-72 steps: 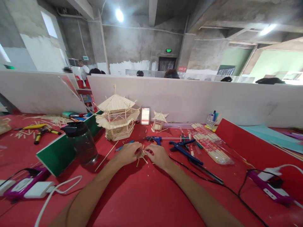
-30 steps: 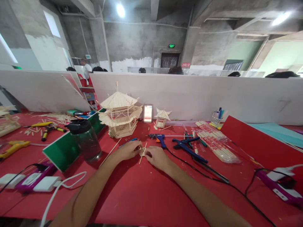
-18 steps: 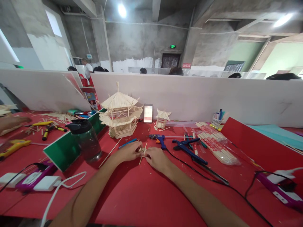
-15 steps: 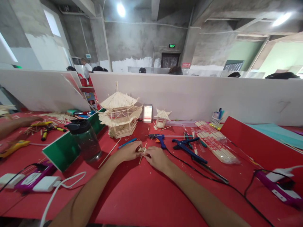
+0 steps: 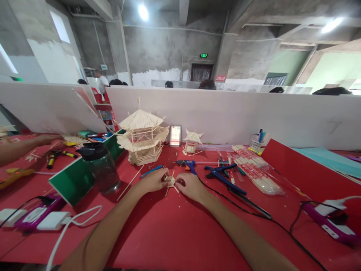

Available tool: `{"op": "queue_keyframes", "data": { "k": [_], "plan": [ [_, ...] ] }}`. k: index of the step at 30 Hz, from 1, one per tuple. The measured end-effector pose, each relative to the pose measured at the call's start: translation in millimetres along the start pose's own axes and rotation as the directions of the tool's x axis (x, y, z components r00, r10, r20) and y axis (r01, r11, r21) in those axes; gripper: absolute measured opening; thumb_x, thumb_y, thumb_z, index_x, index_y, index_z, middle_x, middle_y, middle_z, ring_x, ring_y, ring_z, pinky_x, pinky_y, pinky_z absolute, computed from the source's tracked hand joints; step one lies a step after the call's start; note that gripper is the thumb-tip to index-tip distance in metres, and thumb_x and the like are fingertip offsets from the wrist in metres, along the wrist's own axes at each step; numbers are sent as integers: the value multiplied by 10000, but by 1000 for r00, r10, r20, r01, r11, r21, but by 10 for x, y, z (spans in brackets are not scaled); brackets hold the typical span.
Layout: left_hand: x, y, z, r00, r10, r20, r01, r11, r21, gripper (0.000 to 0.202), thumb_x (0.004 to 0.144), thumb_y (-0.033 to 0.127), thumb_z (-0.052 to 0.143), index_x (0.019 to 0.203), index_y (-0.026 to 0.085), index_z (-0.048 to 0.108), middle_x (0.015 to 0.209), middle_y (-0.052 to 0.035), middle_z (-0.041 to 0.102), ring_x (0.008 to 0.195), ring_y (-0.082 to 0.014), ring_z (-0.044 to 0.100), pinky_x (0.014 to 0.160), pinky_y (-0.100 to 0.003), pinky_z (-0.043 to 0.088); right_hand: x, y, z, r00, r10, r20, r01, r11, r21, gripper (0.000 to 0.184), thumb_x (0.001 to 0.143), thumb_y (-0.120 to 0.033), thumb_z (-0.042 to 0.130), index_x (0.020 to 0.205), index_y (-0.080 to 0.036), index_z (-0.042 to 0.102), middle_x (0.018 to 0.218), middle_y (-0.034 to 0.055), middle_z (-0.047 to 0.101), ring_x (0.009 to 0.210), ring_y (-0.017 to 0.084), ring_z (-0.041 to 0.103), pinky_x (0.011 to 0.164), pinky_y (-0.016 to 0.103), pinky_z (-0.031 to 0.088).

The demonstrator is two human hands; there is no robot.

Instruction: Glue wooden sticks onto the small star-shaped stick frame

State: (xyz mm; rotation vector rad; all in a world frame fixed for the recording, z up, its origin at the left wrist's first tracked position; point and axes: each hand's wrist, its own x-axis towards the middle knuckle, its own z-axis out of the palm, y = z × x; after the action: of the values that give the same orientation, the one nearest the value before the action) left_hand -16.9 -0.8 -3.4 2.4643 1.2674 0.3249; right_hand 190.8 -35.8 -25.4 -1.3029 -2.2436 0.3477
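Observation:
A small frame of pale wooden sticks (image 5: pixel 170 181) lies low over the red tabletop, with stick ends poking out from its middle. Its left side is pinched in the fingers of my left hand (image 5: pixel 155 181). My right hand (image 5: pixel 191 187) is close beside the frame's right edge, fingers bent with a gap between thumb and forefinger; nothing shows in it. Behind my left hand lies a blue pen-like tool (image 5: pixel 151 171). A blue glue gun (image 5: pixel 189 164) rests just beyond my right hand.
A large stick pavilion (image 5: pixel 142 141) and a smaller one (image 5: pixel 193 141) stand behind. On the left are a water bottle (image 5: pixel 100 169) and a green divider (image 5: pixel 67 182). Blue cutters (image 5: pixel 222 175), a black cable and bagged sticks (image 5: pixel 256 171) lie right. A neighbour's arm (image 5: pixel 28 146) reaches in at left.
My right hand has drawn back slightly to the right off the stick frame, baring its right side and a stick end. The left hand has kept its hold. The neighbour's arm has shifted.

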Motion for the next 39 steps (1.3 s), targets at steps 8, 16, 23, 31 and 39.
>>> {"op": "queue_keyframes", "data": {
  "k": [8, 16, 23, 31, 39],
  "plan": [
    [-25, 35, -33, 1000, 15, 4, -15, 1000, 12, 311, 859, 503, 578, 884, 199, 520, 862, -12, 599, 718, -158, 533, 595, -249, 329, 13, -50, 87, 999, -31, 26, 33, 997, -64, 121, 882, -222, 595, 828, -210, 704, 859, 22, 717, 766, 151, 622, 655, 243, 351],
    [34, -75, 57, 999, -32, 11, 33, 997, -67, 291, 805, 435, 655, 925, 207, 521, 849, 5, 611, 737, -158, 558, 601, -235, 346, 15, -48, 110, 1000, -26, 10, 27, 997, -66, 115, 886, -227, 594, 829, -207, 691, 865, 28, 713, 767, 154, 616, 658, 245, 344],
    [38, -40, 42, 997, -68, 32, 70, 994, -87, 277, 790, 408, 654, 908, 207, 505, 801, 16, 607, 706, -152, 551, 579, -232, 338, 21, -29, 132, 999, -37, 22, 40, 991, -125, 77, 874, -228, 601, 837, -215, 668, 880, 19, 706, 788, 160, 621, 662, 249, 349],
    [18, -39, 21, 999, -36, -4, 36, 999, -37, 293, 802, 451, 642, 924, 205, 540, 868, -11, 636, 739, -167, 577, 598, -247, 351, 8, -77, 108, 996, -21, 82, 38, 978, -206, 125, 935, -247, 530, 931, -186, 640, 967, 66, 688, 882, 189, 624, 711, 260, 383],
    [-25, -17, -36, 999, -36, 15, 36, 999, 10, 311, 828, 495, 613, 910, 203, 545, 859, -15, 643, 740, -176, 588, 590, -249, 342, -5, -19, 81, 994, -41, 101, 57, 987, -152, 97, 938, -222, 542, 949, -185, 631, 966, 54, 675, 905, 178, 614, 744, 260, 392]
  ]
}}
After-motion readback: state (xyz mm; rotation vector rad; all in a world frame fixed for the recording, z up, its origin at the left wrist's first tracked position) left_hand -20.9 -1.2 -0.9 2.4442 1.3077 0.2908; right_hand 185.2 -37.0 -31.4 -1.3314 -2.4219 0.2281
